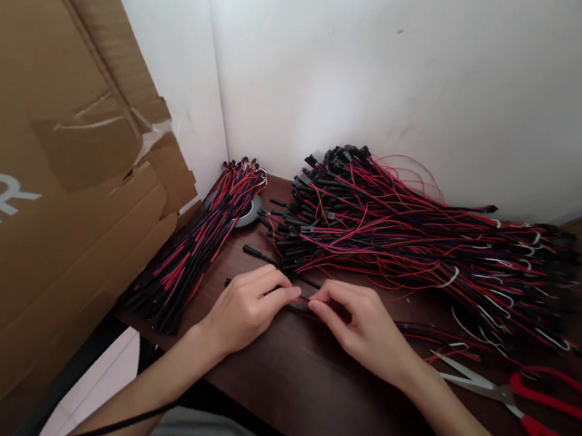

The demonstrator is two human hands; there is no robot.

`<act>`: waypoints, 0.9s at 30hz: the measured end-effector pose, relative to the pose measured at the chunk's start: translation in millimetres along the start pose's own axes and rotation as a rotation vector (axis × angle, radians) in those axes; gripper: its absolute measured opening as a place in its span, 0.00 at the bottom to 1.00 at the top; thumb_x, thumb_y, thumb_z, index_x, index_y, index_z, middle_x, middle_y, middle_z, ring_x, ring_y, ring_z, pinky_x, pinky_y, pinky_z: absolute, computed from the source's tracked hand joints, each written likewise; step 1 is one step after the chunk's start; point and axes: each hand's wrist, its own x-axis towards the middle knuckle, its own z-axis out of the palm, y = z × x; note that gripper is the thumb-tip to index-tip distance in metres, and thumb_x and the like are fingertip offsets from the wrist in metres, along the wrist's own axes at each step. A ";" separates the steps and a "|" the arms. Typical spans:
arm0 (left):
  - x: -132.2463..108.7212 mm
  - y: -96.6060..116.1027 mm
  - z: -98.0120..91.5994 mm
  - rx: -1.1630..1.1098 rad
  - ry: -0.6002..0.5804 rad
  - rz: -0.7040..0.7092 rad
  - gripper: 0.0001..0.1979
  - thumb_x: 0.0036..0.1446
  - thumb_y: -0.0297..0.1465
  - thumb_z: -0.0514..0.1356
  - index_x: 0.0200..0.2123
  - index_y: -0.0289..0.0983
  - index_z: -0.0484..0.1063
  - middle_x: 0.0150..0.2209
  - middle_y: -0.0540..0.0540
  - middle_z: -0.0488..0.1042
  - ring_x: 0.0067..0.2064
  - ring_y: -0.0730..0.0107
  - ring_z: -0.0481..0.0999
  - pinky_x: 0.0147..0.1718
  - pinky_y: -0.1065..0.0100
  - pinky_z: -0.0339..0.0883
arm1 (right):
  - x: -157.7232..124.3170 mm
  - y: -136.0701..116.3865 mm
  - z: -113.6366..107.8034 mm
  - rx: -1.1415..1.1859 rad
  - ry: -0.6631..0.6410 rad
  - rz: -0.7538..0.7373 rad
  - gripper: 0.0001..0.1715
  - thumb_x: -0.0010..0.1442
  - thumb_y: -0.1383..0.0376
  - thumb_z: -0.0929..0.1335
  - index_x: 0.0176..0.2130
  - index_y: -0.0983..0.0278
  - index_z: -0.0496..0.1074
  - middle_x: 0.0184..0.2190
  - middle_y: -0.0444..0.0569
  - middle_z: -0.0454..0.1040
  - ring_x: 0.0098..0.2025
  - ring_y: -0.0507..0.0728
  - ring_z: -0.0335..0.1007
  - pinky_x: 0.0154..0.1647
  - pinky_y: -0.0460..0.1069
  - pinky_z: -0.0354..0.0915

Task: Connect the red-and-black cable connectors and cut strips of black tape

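Between my two hands runs a thin red and dark wire cable (303, 299), just above the front part of the table. My left hand (254, 303) pinches it on the left, where a black end pokes out past the fingers. A short way to the right, my right hand (357, 322) pinches the same cable between thumb and forefinger. Further along, the wires (427, 333) lie on the table beyond my right wrist. Another black connector lead (257, 252) lies just behind my left hand.
Behind my hands lies a big pile of red and black wires (394, 227). A smaller wire bundle (199, 240) rests at the left, over a grey tape roll (250, 213). Red-handled scissors (506, 394) lie open at right. A cardboard box (57, 159) stands at left, against the white wall.
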 end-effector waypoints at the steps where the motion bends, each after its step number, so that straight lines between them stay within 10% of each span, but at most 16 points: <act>1: -0.3 -1.7 -0.6 -0.014 0.013 -0.005 0.08 0.64 0.24 0.54 0.39 0.33 0.75 0.32 0.44 0.76 0.34 0.70 0.73 0.33 0.69 0.70 | 0.3 0.2 -1.2 0.011 0.000 0.018 0.11 0.64 0.67 0.65 0.29 0.64 0.69 0.26 0.45 0.74 0.28 0.51 0.69 0.30 0.45 0.63; 27: -7.7 -18.2 -8.7 -0.236 -0.016 -0.233 0.06 0.59 0.27 0.63 0.40 0.36 0.78 0.35 0.45 0.77 0.39 0.67 0.73 0.39 0.64 0.70 | -0.4 13.0 2.5 0.108 -0.029 0.202 0.14 0.62 0.62 0.65 0.26 0.64 0.72 0.23 0.45 0.74 0.26 0.52 0.66 0.27 0.46 0.59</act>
